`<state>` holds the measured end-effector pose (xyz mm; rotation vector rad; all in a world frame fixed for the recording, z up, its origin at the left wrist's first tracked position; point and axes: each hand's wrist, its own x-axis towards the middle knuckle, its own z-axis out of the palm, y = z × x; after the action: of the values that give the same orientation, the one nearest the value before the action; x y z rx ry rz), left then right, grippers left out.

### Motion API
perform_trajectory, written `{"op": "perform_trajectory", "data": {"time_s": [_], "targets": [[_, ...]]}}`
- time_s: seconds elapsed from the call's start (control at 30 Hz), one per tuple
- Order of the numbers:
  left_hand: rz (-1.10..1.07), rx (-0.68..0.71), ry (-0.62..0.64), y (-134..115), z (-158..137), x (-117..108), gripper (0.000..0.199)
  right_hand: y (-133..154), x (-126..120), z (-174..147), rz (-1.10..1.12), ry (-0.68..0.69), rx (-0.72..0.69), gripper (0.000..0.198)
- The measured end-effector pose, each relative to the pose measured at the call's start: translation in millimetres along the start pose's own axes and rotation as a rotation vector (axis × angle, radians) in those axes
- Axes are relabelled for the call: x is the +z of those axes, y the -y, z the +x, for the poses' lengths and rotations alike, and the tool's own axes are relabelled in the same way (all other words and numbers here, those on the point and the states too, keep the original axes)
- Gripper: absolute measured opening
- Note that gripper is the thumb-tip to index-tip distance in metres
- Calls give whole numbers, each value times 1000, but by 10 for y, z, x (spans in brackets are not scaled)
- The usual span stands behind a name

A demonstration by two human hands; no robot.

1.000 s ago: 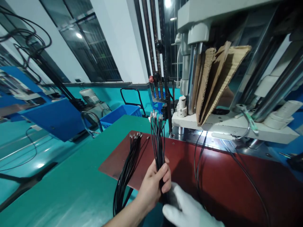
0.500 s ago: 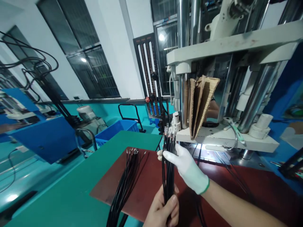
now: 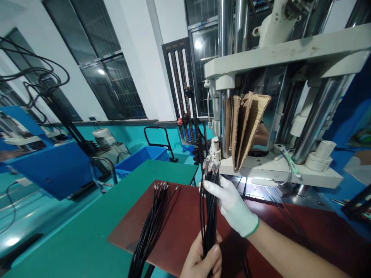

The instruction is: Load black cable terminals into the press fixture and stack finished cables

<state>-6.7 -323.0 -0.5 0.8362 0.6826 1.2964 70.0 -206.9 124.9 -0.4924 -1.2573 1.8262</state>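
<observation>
A bundle of black cables (image 3: pixel 210 208) with metal terminals at the top stands upright between my two hands. My left hand (image 3: pixel 202 255), bare, is wrapped round its lower part. Higher up, just under the terminals, my right hand (image 3: pixel 232 200) in a white glove with a green cuff closes on the same bundle; some of its fingers are hidden behind the cables. To the left, a second bundle of black cables (image 3: pixel 150 227) lies on the reddish-brown board (image 3: pixel 176 231), terminals pointing away from me.
A press machine (image 3: pixel 278 54) rises at the right, with folded cardboard (image 3: pixel 246 131) wedged in it and a green-handled tool (image 3: pixel 292 164) on its bed. The board overlaps a green table (image 3: pixel 87 239). Behind stand a blue bin (image 3: pixel 139 158) and a cart handle (image 3: pixel 158 131).
The held bundle and both hands have shifted slightly to the right, and the terminals sit a little lower. My hands keep hold of the cables.
</observation>
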Motion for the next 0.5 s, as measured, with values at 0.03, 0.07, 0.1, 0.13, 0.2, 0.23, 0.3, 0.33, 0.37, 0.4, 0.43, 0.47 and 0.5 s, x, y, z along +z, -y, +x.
{"op": "perform_trajectory", "data": {"time_s": [0.03, 0.07, 0.1, 0.13, 0.2, 0.23, 0.3, 0.33, 0.37, 0.4, 0.43, 0.47, 0.5], "targets": [[3, -3, 3, 1, -2, 2, 37, -1, 2, 17, 56, -17, 4, 33], [4, -6, 7, 4, -4, 4, 37, -4, 4, 34, 111, -31, 21, 33], [2, -8, 11, 9, -3, 5, 37, -8, 5, 49, 158, -43, 43, 35], [-2, -9, 16, 16, -2, 5, 37, -13, 6, 63, 192, -54, 69, 37], [-21, -2, 22, 41, 3, 3, 36, -24, 5, 82, 233, -66, 110, 39], [-30, 4, 28, 56, 5, 1, 35, -28, 4, 88, 240, -67, 118, 37], [-46, 9, 40, 85, 8, -1, 35, -32, 1, 98, 253, -68, 118, 30], [-52, 9, 45, 96, 9, -1, 35, -33, 0, 103, 264, -74, 121, 28], [-58, 11, 46, 104, 9, 0, 34, -32, -1, 108, 279, -85, 127, 28], [-59, 12, 46, 109, 10, 1, 33, -31, -2, 113, 294, -94, 139, 30], [-61, 16, 45, 112, 10, 1, 33, -29, -3, 117, 311, -101, 149, 32], [-61, 21, 43, 115, 11, 0, 32, -27, -4, 121, 327, -98, 156, 34], [-57, 23, 41, 121, 12, -4, 32, -24, -4, 124, 338, -84, 159, 35]]}}
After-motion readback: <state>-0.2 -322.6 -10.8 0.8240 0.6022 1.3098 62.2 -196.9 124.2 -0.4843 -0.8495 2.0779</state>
